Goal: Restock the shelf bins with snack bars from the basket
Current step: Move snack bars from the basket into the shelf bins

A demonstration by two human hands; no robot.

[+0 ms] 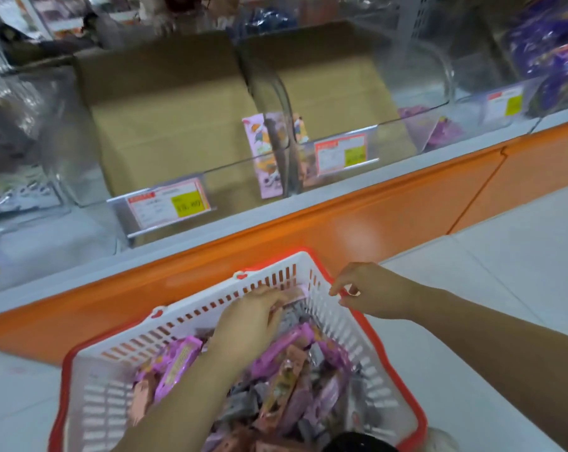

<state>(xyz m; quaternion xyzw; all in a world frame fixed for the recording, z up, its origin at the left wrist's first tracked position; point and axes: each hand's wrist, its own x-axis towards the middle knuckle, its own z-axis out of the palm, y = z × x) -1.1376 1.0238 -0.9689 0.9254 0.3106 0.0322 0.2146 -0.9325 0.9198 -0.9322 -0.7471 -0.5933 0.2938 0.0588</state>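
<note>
Pink and purple film wrappers: snack bars [286, 380] heaped loose in the basket [191, 316], under and behind the left fingers [276, 301].

Handling, judged: light, crinkly, and slippery against each other. The bars inside are probably stiff but crushable. Best hold is across the middle of a bar's long sides, not at the sealed ends.

Left hand [253, 321]: forearm slanted down into the basket, fingers curled over bars at the far wall, a pale pink pack just past the tips. Grip closed or only raking: cannot tell, blurred.

Right hand [370, 291]: arm reaching in from the right, thumb and forefinger pinched on the red rim at the basket's far right corner, other fingers loosely bent.

Shelf bins [178, 141], cardboard-lined, lie well beyond both sets of fingertips and are almost bare. One pink pack [263, 158] stands at the divider.
</note>
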